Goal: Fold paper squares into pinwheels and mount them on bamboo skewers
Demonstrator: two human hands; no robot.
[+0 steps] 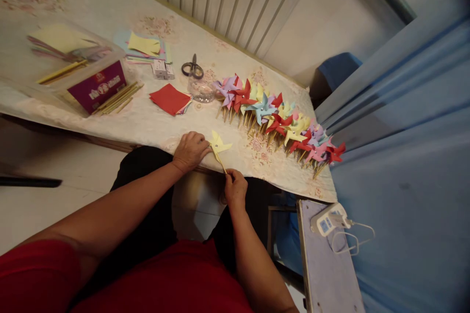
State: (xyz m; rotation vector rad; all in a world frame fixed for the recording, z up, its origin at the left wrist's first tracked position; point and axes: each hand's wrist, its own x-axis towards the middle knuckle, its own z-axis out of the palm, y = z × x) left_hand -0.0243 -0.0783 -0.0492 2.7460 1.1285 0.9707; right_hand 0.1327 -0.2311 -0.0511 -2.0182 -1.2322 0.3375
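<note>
Two hands work at the near edge of the cloth-covered table [147,129]. Left hand [190,150] rests on the table edge, fingers curled onto the yellow paper pinwheel [219,145], touching its left side. Right hand [235,188], just below the edge, pinches the pinwheel's thin wooden stick [221,160] at its lower end betw. thumb & fingertips. Row of finished multicoloured paper pinwheels [279,117] runs toward the right corner. Red paper squares [169,99] & grey-handled scissors [192,68] lie mid-table.

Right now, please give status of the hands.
Left hand on yellow pinwheel. Right hand pinching its stick. Finished pinwheels lie apart, nothing blocking.
</note>
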